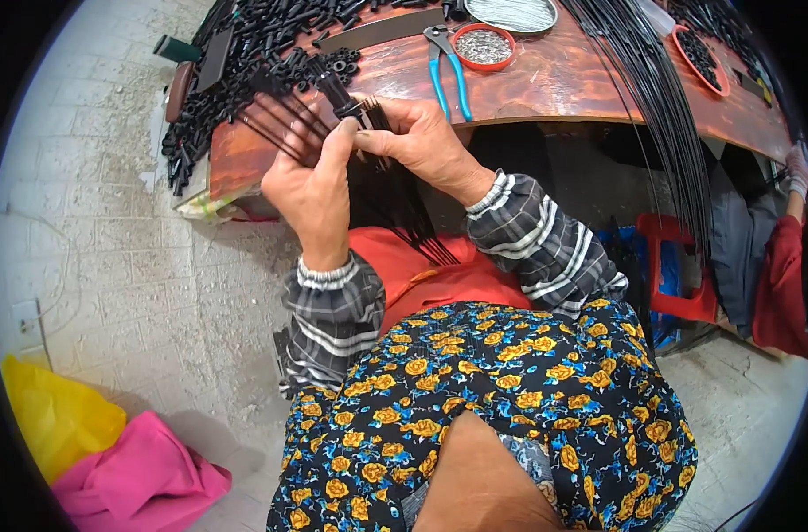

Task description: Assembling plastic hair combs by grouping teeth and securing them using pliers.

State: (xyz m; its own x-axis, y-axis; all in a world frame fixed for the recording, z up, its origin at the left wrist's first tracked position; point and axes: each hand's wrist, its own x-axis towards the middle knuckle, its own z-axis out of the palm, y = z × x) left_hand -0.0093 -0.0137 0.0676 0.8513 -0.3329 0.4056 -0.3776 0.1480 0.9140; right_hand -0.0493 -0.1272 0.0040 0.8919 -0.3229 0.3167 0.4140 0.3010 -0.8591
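Above my lap my two hands meet at a black plastic fitting (347,108) with thin black rods (404,217) fanning out from it. With thumb and fingers, my left hand (318,182) grips the fitting and some rods that stick out to the left. My right hand (426,146) pinches the rods at the fitting's right side, its thumb against my left thumb. The rods' lower ends hang toward the red cloth (457,288) on my lap. Exactly where the rods join the fitting is hidden by my fingers.
On the wooden table (546,89) lie blue-handled pliers (448,75), a red dish of small metal parts (484,47), piles of black plastic pieces (275,31) and a long bundle of black rods (647,97). A red stool (674,266) and another person's gloved hand (797,168) are at right.
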